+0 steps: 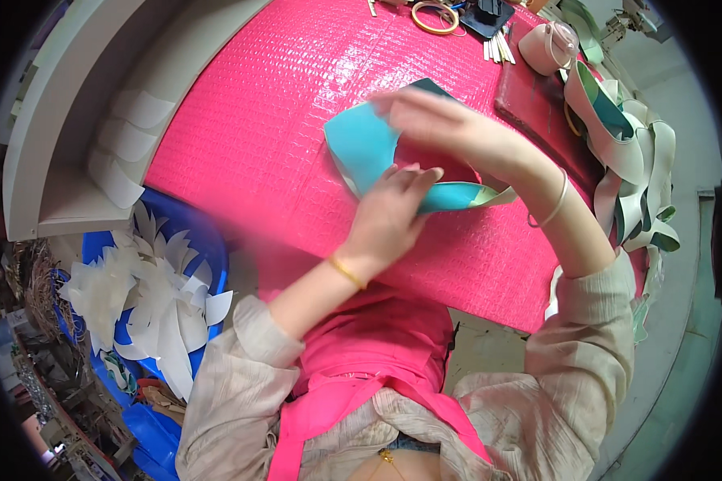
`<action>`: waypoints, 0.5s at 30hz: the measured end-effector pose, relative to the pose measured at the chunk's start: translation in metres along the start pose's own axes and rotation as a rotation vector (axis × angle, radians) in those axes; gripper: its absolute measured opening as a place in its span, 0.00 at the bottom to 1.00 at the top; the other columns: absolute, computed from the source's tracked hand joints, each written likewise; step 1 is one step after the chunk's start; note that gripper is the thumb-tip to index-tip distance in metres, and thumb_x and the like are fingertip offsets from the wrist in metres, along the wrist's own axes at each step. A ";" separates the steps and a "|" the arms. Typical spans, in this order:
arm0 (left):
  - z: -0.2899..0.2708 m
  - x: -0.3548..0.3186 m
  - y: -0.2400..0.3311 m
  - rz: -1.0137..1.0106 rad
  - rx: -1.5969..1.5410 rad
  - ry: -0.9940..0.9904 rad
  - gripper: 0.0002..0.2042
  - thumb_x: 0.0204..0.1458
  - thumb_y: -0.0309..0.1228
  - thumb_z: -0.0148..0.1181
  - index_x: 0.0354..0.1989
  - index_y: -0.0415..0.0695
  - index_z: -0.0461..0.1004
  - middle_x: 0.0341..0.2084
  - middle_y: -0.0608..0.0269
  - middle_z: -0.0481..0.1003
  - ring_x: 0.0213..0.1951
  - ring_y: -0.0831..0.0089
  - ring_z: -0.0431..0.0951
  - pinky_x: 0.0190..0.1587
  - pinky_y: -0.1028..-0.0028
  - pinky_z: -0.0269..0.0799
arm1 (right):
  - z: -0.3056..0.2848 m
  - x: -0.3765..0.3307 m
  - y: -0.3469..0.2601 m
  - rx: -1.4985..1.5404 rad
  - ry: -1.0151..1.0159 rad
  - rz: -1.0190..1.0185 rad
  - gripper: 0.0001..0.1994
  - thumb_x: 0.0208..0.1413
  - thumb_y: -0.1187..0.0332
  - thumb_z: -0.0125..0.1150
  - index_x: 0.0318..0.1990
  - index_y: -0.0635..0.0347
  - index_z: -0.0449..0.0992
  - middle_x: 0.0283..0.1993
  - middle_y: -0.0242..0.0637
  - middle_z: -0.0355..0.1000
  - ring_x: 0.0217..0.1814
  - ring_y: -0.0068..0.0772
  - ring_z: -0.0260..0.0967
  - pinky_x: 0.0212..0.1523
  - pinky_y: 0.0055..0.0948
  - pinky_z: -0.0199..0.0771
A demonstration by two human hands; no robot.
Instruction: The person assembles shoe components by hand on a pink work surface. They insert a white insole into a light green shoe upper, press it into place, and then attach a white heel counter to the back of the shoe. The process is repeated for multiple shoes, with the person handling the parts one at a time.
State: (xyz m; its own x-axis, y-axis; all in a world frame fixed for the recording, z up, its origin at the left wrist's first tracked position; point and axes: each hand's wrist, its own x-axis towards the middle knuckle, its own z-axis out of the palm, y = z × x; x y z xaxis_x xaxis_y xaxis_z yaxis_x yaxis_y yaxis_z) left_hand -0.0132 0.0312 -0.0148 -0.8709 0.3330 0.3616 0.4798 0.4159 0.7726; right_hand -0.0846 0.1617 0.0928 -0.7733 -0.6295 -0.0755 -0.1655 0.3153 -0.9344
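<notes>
A curved, bent piece of turquoise sheet material point(359, 143), like a shoe upper, lies on the pink table in front of me. Its pale outer side shows along the near edge, and a light green patch marks its right end. My left hand point(389, 210) is closed on the near side of the piece, fingertips over its inner edge. Above the far side hangs my right hand point(437, 124), blurred by motion, its fingers stretched out to the left. Whether it touches the piece I cannot tell. A dark flat thing point(431, 86) shows partly behind the right hand.
Pink textured covering spreads over the table point(249, 144). A blue basket point(217, 248) of white cut pieces stands at left, below a pale shelf point(64, 120). At right are a dark red board point(537, 104), a white pot point(544, 50) and hanging pale curved pieces point(630, 152). A tape roll point(435, 18) lies far off.
</notes>
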 end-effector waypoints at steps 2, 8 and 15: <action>0.007 0.008 -0.015 -0.020 -0.004 -0.019 0.20 0.38 0.25 0.63 0.43 0.41 0.69 0.40 0.53 0.72 0.44 0.55 0.71 0.47 0.63 0.65 | -0.009 -0.028 0.017 -0.675 -0.118 0.008 0.17 0.49 0.61 0.57 0.45 0.61 0.70 0.39 0.44 0.67 0.44 0.40 0.68 0.44 0.33 0.70; 0.000 0.009 -0.015 0.093 0.129 0.116 0.12 0.35 0.28 0.64 0.30 0.42 0.72 0.28 0.60 0.74 0.32 0.61 0.75 0.36 0.66 0.68 | 0.006 -0.068 0.046 -1.497 0.086 -0.104 0.07 0.39 0.71 0.56 0.30 0.57 0.70 0.28 0.33 0.64 0.28 0.27 0.68 0.27 0.26 0.71; 0.004 0.018 -0.012 0.133 0.248 0.130 0.06 0.37 0.27 0.60 0.26 0.45 0.71 0.23 0.64 0.71 0.28 0.64 0.72 0.32 0.67 0.65 | 0.000 -0.071 0.063 -1.406 0.176 -0.270 0.05 0.37 0.71 0.54 0.25 0.56 0.67 0.24 0.31 0.60 0.26 0.26 0.66 0.24 0.25 0.69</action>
State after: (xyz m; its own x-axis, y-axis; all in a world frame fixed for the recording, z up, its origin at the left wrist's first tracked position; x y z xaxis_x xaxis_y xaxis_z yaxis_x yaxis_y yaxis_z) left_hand -0.0343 0.0354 -0.0192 -0.7973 0.2939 0.5272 0.5881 0.5749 0.5689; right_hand -0.0399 0.2262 0.0397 -0.6685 -0.7203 0.1850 -0.6904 0.6936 0.2058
